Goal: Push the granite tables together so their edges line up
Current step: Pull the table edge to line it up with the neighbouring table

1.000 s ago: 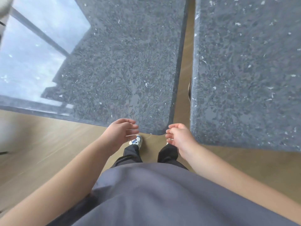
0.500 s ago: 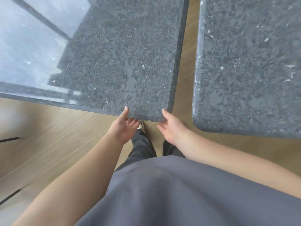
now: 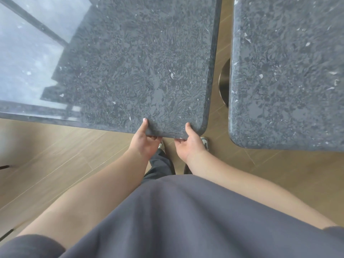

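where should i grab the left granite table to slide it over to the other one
Grip the near edge by its rounded right corner, from the person's side, as the left hand and right hand do: thumbs on top of the left table, fingers underneath. The slab overhangs there, and the gap to the right table runs alongside.

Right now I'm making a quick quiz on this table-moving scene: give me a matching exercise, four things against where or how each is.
Things:
1. left hand
2. right hand
3. left granite table
4. right granite table

States:
A. untouched, near edge closer to the person
B. grips the near edge just beside the rounded corner
C. held by both hands
D. grips the near edge farther from the gap

Pairs: 1-D, 2-B, 3-C, 4-A
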Action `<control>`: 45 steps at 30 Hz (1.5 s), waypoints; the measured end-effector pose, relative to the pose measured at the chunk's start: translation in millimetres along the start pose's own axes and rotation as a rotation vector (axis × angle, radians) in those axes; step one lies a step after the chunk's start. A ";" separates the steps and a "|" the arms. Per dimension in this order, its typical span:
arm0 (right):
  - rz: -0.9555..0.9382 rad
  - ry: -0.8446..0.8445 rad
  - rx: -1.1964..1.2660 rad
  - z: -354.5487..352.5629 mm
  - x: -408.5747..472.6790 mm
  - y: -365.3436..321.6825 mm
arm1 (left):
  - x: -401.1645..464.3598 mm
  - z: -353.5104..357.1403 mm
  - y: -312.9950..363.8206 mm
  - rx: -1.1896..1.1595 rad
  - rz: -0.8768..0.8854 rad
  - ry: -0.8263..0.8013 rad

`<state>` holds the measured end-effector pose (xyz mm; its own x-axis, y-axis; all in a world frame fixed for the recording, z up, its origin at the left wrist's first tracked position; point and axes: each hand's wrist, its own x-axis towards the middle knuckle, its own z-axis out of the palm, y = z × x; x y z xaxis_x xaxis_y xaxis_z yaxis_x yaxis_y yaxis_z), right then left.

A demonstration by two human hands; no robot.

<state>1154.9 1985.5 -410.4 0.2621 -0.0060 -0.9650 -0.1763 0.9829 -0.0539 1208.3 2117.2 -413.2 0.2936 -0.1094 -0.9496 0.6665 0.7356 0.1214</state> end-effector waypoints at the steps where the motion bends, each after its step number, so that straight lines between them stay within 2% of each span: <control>1: -0.013 0.003 0.014 -0.3 1.3 0.3 | 0.0 0.3 -0.9 0.000 0.000 0.002; 8: 0.000 0.008 0.002 0.5 4.2 -1.0 | 3.7 1.2 6.3 0.071 -0.048 0.010; 18: 0.016 -0.016 -0.048 -3.8 6.7 -7.4 | 4.9 6.0 5.3 0.201 -0.035 0.108; 24: 0.015 -0.022 -0.062 -5.6 5.6 -11.1 | 1.5 10.3 -0.9 0.230 0.050 0.114; 31: 0.027 -0.024 -0.113 -7.3 7.4 -20.0 | 7.8 9.1 -5.8 0.268 0.064 0.112; 45: 0.051 -0.021 -0.146 -13.3 12.2 -71.9 | 9.3 45.2 -43.4 0.195 0.107 0.139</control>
<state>1158.1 1912.3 -421.7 0.2684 0.0490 -0.9620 -0.3253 0.9447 -0.0426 1213.1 2054.0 -414.3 0.2818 0.0649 -0.9573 0.7600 0.5939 0.2639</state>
